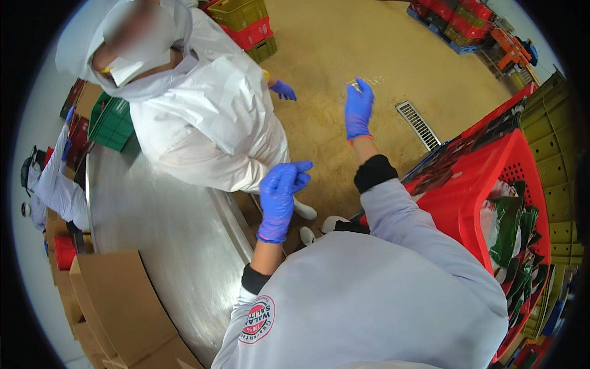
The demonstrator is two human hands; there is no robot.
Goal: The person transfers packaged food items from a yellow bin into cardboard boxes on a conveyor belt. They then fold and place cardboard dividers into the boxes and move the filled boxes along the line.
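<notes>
My left hand (279,200), in a blue glove, is raised at the inner edge of the steel table (163,212). Its fingers stretch to the right, loosely apart, with no object visible in them. Farther out, my right hand (359,111), also blue-gloved, is lifted over the tan floor. Its fingers are bent in toward the thumb; whether anything small is between them I cannot make out, as pale glints show behind the fingertips. Facing me close by stands a co-worker (209,104) in white coveralls, hood and mask, one blue-gloved hand (283,90) hanging out to the side.
A red crate (473,197) with green and clear packets (507,227) stands at my right, beside olive crates (553,166). Cardboard boxes (126,295) and a green crate (110,123) are at the table. A floor drain (418,125) lies ahead. Another person (58,190) works far left.
</notes>
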